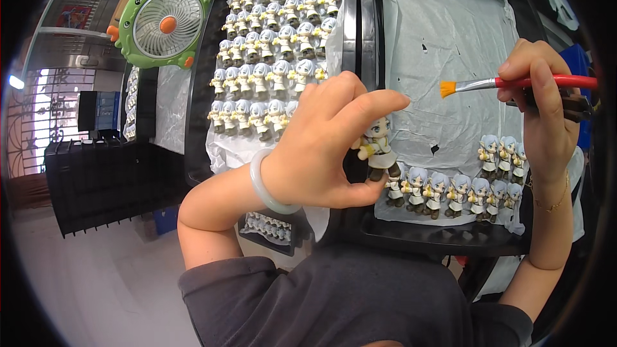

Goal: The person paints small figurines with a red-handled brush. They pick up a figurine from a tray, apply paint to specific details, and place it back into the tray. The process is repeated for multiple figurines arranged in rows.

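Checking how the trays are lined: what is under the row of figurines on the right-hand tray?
The figurines stand on crumpled white paper with small holes, which lines the black tray. The tray floor beneath is mostly covered; the left hand hides the row's left end.

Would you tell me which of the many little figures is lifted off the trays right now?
The figure pinched in the left hand, held above the right tray. All the others stand in rows on the paper-lined trays, untouched.

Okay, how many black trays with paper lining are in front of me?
2. The left tray is packed with rows of figurines; the right tray holds a few figurines along its near edge. More may sit hidden beneath or beyond the picture.
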A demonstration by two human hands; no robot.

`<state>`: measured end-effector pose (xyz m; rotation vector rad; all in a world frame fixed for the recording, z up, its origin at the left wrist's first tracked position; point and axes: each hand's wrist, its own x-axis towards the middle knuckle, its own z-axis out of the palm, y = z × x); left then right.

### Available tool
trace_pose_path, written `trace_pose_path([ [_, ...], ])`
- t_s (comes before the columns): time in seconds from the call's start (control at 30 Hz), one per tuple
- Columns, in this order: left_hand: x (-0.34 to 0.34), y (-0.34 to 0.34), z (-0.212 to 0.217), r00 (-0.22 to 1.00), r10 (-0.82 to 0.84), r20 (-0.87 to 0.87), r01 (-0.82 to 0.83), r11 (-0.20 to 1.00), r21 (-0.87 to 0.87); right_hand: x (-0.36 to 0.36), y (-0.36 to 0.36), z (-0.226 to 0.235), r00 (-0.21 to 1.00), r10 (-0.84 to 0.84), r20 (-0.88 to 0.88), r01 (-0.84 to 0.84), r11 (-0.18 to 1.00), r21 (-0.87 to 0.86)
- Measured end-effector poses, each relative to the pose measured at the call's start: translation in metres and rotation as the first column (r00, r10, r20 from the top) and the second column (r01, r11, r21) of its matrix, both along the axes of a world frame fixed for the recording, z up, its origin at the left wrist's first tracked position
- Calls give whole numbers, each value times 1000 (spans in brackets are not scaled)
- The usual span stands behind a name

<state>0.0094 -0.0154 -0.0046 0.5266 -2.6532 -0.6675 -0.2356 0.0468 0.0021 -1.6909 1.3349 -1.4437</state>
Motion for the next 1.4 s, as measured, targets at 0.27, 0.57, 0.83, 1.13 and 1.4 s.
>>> trace_pose_path([
  [0.27, 0, 3, 5, 1000, 4, 28, -2, 999, -53, -2, 1, 0, 999, -1, -33, 1, 1000, 14],
  [0.57, 3, 2, 12, 993, 16, 114, -13, 999, -32, -3, 0, 1, 998, 26, -59, -25, 999, 21],
  [0.83, 52, -49, 36, 958, 279, 65, -273, 958, -90, -6, 0, -3, 1000, 15, -18, -16, 999, -49],
  [1.13, 57, -21, -42, 945, 106, 311, -49, 981, -186, -6, -1, -4, 1000, -7, -22, 7, 1000, -8],
  [1.4, 75, -24, -33, 871, 298, 390, -167, 927, -335, -11, 2, -6, 998, -56, -40, 55, 998, -20],
])
